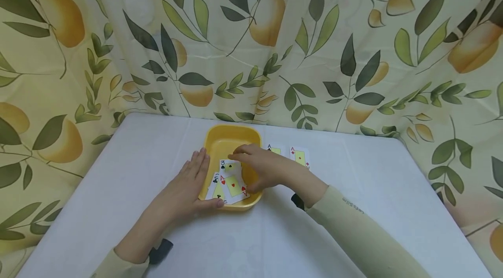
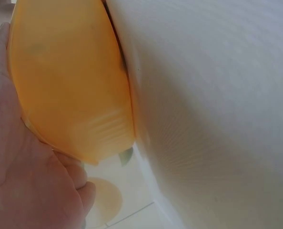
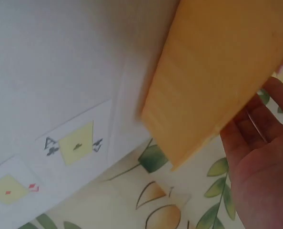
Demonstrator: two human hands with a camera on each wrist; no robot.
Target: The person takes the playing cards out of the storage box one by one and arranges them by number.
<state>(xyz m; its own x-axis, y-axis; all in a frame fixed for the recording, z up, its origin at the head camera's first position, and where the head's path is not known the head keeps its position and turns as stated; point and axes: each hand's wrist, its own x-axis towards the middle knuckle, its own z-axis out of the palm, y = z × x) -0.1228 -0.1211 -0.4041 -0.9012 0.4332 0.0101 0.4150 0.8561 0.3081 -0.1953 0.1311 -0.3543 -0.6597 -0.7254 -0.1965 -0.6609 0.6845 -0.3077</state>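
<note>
A yellow plastic tray (image 1: pixel 212 136) stands on the table with several playing cards inside. An ace of hearts (image 1: pixel 233 185) lies on top, overlapping a club card (image 1: pixel 217 191) and a black-suited card (image 1: pixel 229 166). My left hand (image 1: pixel 184 186) rests along the tray's left rim, its fingers straight and together, the thumb at the near rim. My right hand (image 1: pixel 259 166) reaches over the right rim, fingers arched above the cards and thumb close to the ace of hearts. From the right wrist view, the fingers (image 3: pixel 248 129) extend loosely over the tray's edge.
Right of the tray, an ace of clubs (image 1: pixel 275 149) and an ace of diamonds (image 1: pixel 300 156) lie face up on the white tablecloth (image 1: pixel 338 151). Behind the table hangs a curtain (image 1: pixel 306 51) printed with fruit and leaves. My right forearm passes in front of the two aces.
</note>
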